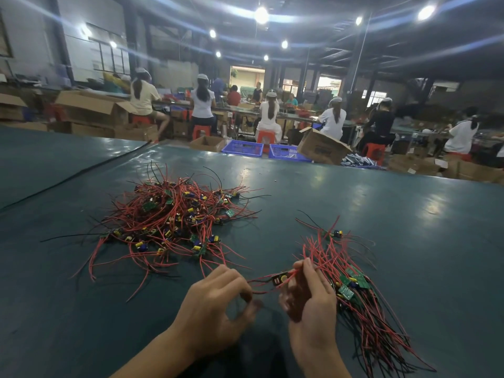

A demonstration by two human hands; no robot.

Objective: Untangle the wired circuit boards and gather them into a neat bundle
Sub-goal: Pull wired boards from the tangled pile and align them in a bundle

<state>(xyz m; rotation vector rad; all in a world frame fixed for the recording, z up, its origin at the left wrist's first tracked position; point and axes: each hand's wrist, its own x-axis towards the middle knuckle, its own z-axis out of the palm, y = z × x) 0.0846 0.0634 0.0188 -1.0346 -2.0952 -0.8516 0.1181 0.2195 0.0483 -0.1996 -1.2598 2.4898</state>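
On the green bench (pixel 381 203), one wired board (pixel 279 279) is pinched by its leads in the left hand (pixel 215 301), the gathered bundle (pixel 354 285) is gripped in the right hand (pixel 311 298), and the tangled pile (pixel 174 214) is seen beyond.

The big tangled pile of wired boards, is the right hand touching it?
No, the tangled pile lies apart on the left, while the right hand holds the smaller bundle on the right.

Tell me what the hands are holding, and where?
The left hand pinches one circuit board by its wire ends. The right hand grips the bundle around its wires, beside the boards.
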